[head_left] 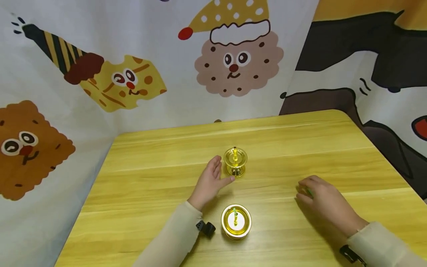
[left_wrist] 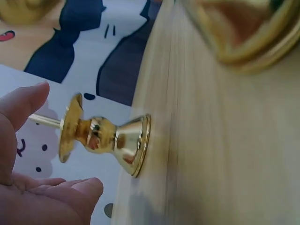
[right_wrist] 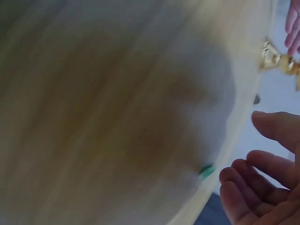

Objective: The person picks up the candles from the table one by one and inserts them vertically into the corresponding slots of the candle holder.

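My left hand (head_left: pixel 207 184) is beside the far gold candle holder (head_left: pixel 235 171), fingers extended along its left side and thumb at its front. In the left wrist view that holder (left_wrist: pixel 129 143) stands on its flared base, a thin rod (left_wrist: pixel 45 120) rising from its dish between thumb and fingers. A second gold candle holder (head_left: pixel 236 235) stands nearer, by my left wrist, with a green-tipped piece in its bowl. On the right, my right hand (head_left: pixel 325 202) reaches low over the table, fingers loosely bent. A small green object (right_wrist: pixel 206 171) lies on the tabletop just beyond its fingertips.
Both holders stand on a light wood-grain table (head_left: pixel 150 178) with a rounded far right corner. Behind it hangs a white curtain (head_left: pixel 180 89) printed with cartoon food. A small black device (head_left: pixel 206 228) is strapped to the left sleeve, another (head_left: pixel 350 255) to the right.
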Demonstrator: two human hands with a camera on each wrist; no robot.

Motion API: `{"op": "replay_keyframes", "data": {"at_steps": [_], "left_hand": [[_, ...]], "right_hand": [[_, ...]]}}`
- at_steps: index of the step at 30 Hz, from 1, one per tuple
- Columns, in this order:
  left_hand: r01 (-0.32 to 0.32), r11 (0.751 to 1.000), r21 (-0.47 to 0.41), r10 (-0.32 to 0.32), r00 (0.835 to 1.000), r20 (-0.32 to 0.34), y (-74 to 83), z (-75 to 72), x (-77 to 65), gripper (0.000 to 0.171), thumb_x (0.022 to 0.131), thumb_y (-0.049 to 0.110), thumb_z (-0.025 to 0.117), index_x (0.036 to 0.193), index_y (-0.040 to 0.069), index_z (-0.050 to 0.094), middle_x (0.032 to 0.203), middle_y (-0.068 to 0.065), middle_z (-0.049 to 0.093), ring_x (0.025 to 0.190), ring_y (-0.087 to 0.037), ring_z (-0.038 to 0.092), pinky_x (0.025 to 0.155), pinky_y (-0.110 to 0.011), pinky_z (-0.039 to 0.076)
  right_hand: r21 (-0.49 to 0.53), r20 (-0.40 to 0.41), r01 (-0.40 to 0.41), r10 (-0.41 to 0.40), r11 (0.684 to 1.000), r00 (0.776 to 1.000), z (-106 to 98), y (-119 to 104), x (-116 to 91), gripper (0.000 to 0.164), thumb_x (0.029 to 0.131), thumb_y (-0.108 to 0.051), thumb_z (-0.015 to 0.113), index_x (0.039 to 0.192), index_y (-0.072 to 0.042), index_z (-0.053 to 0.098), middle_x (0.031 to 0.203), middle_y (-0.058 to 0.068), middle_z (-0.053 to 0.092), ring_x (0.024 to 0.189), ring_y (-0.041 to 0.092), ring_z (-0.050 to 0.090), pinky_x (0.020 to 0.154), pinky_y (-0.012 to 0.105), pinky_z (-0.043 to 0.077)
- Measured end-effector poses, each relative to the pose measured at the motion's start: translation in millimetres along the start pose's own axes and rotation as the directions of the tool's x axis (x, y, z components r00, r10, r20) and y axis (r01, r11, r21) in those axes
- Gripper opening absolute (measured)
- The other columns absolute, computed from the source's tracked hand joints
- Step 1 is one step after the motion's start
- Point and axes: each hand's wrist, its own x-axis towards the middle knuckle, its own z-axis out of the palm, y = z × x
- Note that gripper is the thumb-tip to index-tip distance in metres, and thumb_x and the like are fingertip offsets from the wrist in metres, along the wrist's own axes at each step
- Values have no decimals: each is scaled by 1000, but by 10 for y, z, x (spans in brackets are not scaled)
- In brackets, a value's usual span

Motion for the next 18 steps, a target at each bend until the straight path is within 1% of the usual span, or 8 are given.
{"op": "replay_keyframes", "data": {"at_steps": [3, 5, 7, 9, 12, 13, 15, 18], "left_hand": [[8, 1000, 8, -8, 1000, -28, -18, 12, 119, 99, 87, 15, 81, 159, 0, 15, 165, -14, 19, 150, -25, 23, 121, -35, 23], [8, 1000, 16, -8, 1000, -23, -20, 52, 211, 100, 87, 15, 81, 159, 0, 14, 165, -15, 21, 150, -24, 24, 121, -36, 24], [5, 999, 44, -5, 1000, -18, -27, 98, 284, 101, 87, 15, 81, 159, 0, 13, 163, -16, 25, 148, -26, 28, 121, -38, 25], [10, 997, 78, -10, 1000, -11, -27, 145, 331, 102, 86, 16, 82, 160, 2, 12, 161, -15, 29, 147, -27, 32, 120, -40, 26], [14, 993, 117, -13, 1000, -13, -21, 207, 375, 105, 85, 21, 83, 161, 5, 11, 160, -15, 33, 145, -29, 35, 119, -43, 28], [16, 994, 112, -15, 1000, -15, -20, 222, 385, 106, 85, 22, 83, 161, 6, 10, 160, -15, 32, 145, -29, 35, 119, -43, 28], [17, 996, 92, -14, 1000, -28, -37, 242, 405, 109, 85, 23, 83, 161, 8, 8, 161, -14, 30, 144, -29, 36, 119, -42, 29], [-5, 1000, 19, 6, 999, -49, -84, 246, 424, 111, 85, 21, 84, 162, 9, 4, 162, -11, 27, 145, -27, 35, 119, -40, 28]], "right_hand": [[-22, 71, -56, 57, 998, 996, -5, 104, 26, 35, 89, -17, 76, 116, 4, 68, 112, 17, 65, 100, 38, 65, 83, 55, 55], [-36, 98, -79, 82, 996, 992, -25, 171, 36, 35, 90, -17, 74, 116, 5, 67, 111, 18, 64, 98, 39, 64, 82, 56, 55], [-56, 117, -83, 89, 995, 989, -46, 220, 52, 33, 89, -16, 75, 112, 6, 68, 104, 17, 64, 90, 35, 64, 77, 53, 56], [-85, 141, -75, 87, 994, 986, -72, 252, 72, 26, 88, -15, 76, 104, 4, 71, 93, 12, 62, 80, 27, 61, 70, 47, 56], [-126, 188, -70, 93, 990, 978, -107, 266, 88, 10, 88, -12, 76, 89, -2, 73, 80, 3, 56, 69, 16, 51, 60, 37, 49], [-137, 201, -68, 95, 988, 975, -116, 262, 91, 7, 88, -10, 76, 84, -5, 73, 77, 1, 55, 67, 14, 48, 59, 35, 47], [-151, 228, -58, 92, 987, 969, -126, 245, 100, 13, 87, -8, 75, 75, -9, 70, 73, -1, 52, 63, 13, 45, 56, 33, 43], [-175, 246, -32, 75, 984, 966, -121, 197, 126, 21, 86, -6, 75, 68, -11, 66, 70, -1, 52, 60, 12, 44, 53, 31, 41]]}}
